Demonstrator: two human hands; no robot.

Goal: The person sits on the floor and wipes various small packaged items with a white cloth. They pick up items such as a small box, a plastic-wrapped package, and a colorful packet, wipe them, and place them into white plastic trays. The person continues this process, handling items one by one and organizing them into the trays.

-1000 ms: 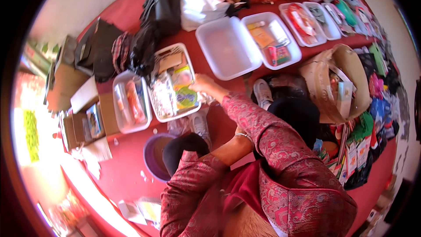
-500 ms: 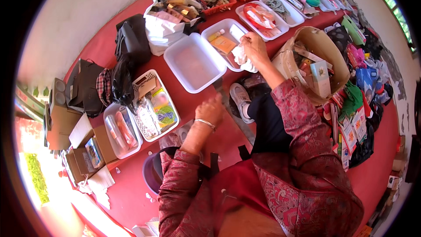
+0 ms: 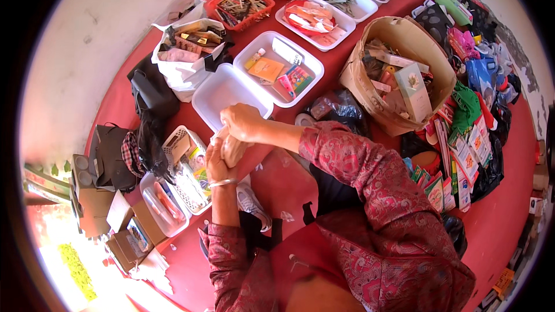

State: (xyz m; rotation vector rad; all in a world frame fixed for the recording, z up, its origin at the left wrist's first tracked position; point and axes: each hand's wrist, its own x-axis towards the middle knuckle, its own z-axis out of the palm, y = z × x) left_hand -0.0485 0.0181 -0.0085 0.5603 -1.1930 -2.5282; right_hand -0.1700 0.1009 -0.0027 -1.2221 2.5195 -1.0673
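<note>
Both hands now together at near edge of empty tray: right hand back from far tray, closed over left hand, fingers curled round small pale item, identity unclear

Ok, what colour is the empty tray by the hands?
White; the empty tray shows clearly in the head view.
</note>
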